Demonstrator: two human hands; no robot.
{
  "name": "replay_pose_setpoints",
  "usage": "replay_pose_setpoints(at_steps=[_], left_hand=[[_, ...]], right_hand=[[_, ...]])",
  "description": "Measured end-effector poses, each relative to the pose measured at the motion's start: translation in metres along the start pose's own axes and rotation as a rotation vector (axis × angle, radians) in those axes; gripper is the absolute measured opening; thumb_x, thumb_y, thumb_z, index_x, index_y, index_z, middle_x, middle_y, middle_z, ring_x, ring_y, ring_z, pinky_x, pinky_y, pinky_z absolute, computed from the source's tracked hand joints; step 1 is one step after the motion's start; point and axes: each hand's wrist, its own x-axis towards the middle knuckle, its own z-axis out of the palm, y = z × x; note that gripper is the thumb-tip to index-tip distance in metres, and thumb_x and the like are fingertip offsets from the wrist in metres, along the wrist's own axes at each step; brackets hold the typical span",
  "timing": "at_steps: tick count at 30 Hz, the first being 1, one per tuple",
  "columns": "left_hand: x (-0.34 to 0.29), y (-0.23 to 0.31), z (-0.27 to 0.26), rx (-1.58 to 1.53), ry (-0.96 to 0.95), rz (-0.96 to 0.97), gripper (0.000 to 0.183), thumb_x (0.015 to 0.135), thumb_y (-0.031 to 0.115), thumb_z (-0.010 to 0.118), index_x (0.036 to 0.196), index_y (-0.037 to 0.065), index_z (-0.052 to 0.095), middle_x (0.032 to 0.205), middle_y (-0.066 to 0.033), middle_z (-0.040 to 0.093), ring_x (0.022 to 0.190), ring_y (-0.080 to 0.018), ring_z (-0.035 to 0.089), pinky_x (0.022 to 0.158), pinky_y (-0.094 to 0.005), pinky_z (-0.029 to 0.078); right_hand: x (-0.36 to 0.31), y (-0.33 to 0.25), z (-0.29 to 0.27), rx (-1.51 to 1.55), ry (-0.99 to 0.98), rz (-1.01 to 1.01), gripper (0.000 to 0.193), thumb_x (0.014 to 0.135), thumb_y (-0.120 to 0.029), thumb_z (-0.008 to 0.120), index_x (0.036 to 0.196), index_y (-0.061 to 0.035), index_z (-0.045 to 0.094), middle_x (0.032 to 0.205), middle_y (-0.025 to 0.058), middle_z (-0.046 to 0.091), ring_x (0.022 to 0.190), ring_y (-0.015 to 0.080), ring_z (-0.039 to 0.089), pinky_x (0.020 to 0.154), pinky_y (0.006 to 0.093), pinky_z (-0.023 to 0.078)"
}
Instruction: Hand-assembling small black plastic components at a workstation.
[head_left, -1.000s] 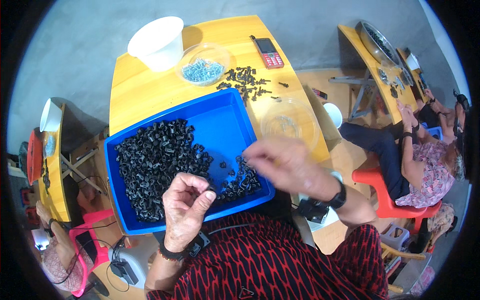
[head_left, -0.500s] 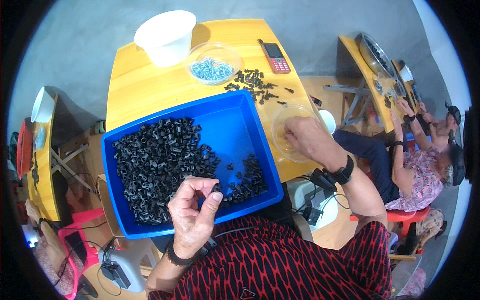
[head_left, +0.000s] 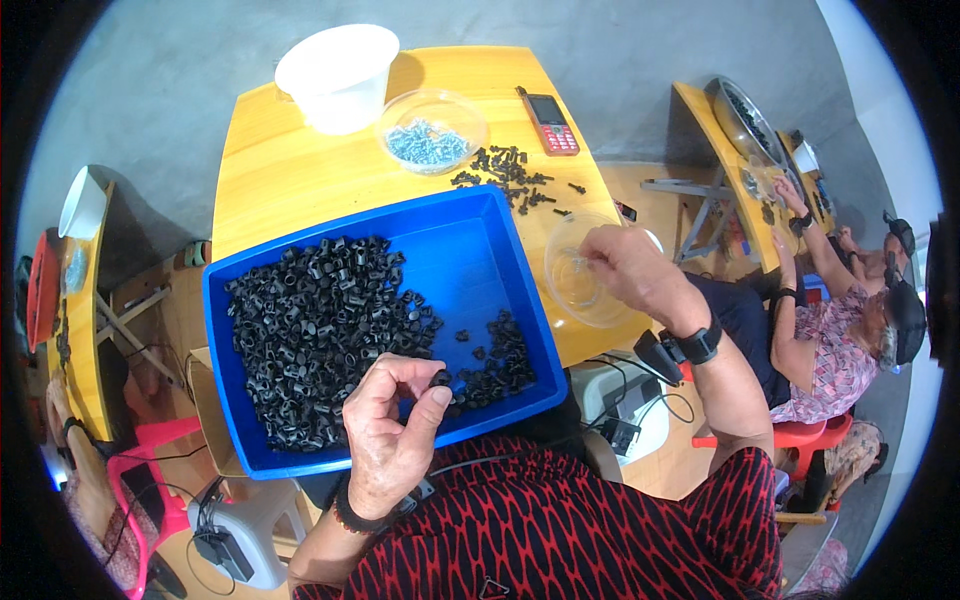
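My left hand [head_left: 395, 425] pinches a small black plastic part [head_left: 442, 378] between thumb and forefinger, above the near edge of a blue tray [head_left: 470, 240]. Many loose black plastic parts [head_left: 310, 330] heap up in the tray's left side, with a smaller pile [head_left: 508, 355] at its right. Over a clear round bowl [head_left: 568, 300] to the right of the tray is my right hand [head_left: 640, 275]. Its fingertips are pinched together; anything between them is too small to make out. The bowl seems to hold small clear pieces, hard to tell apart.
On the yellow table [head_left: 300, 140] stand a white tub [head_left: 340, 85] and a clear bowl of silvery screws [head_left: 428, 145]. Black screw-like pieces [head_left: 510, 178] lie scattered beside a red keypad phone [head_left: 550, 125]. Another person [head_left: 830, 330] works at a table on the right.
My right hand has risen slightly and drawn right, from inside the clear bowl to above its right rim. My left hand keeps its pinch on the black part, almost still.
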Motion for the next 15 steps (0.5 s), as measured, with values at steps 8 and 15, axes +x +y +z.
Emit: replay_pose_setpoints(at_steps=[8,15], left_hand=[[0.001,0.002,0.001,0.008,0.005,0.004,0.014,0.085,-0.003,0.069,0.098,-0.001,0.066,0.086,-0.0021,0.060,0.073,-0.0079,0.052,0.069,-0.0227,0.044],[-0.004,-0.001,-0.001,0.042,0.008,0.002,0.014,0.084,-0.002,0.071,0.098,-0.001,0.066,0.084,-0.0025,0.061,0.072,-0.0088,0.053,0.068,-0.0234,0.045]], right_hand=[[0.002,0.010,0.018,-0.143,-0.166,-0.147,0.010,0.081,-0.001,0.059,0.089,0.0018,0.064,0.090,0.0199,0.066,0.092,0.0384,0.063,0.082,0.0426,0.049],[-0.008,0.000,0.011,0.082,-0.072,-0.155,0.008,0.088,-0.003,0.061,0.093,0.0022,0.066,0.091,0.0160,0.068,0.078,0.0279,0.067,0.071,0.0354,0.051]])
